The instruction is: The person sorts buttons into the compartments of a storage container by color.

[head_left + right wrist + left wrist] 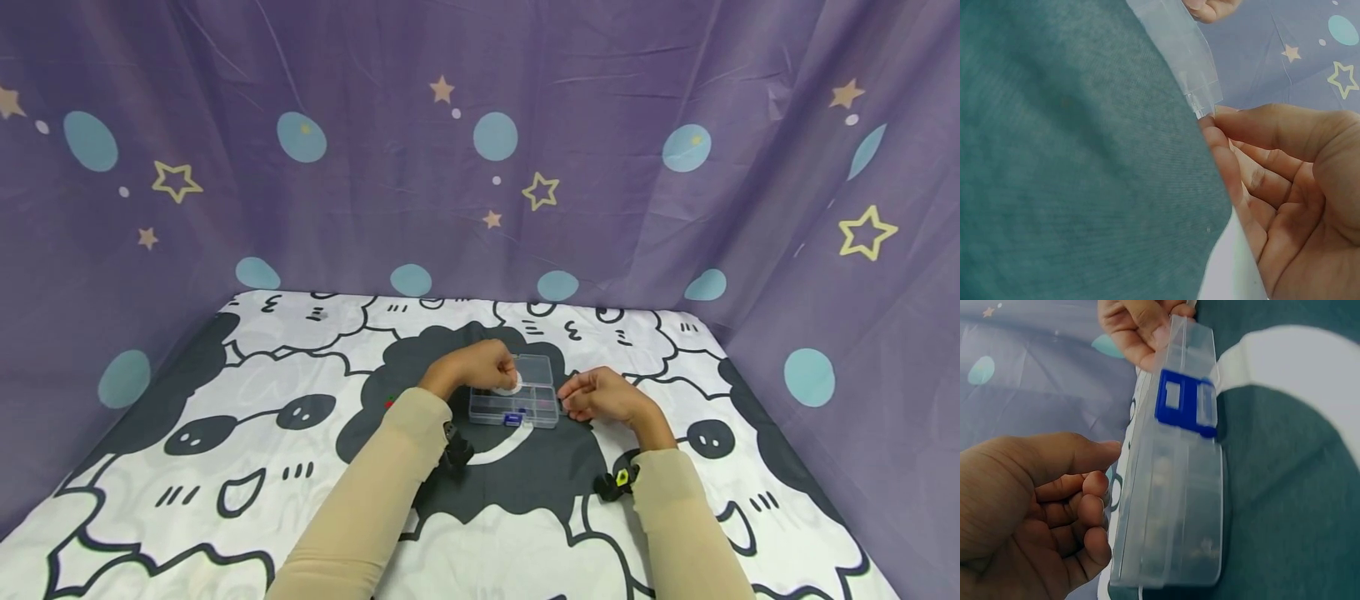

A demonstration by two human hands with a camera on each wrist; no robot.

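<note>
A clear plastic compartment box sits on the dark patch of the cloth, with a blue latch on its front side. Whether its lid is up cannot be made out. Over the left part of the box, my left hand hangs with fingers curled and thumb extended; its fingertips show beside the box in the left wrist view, and anything between them is hidden. At the box's right end, my right hand pinches the corner between thumb and index finger. Faint small bits show through the clear wall.
The cloth has a black-and-white cartoon print. A purple curtain with stars and dots hangs behind and along both sides. Dark camera mounts are strapped at both wrists.
</note>
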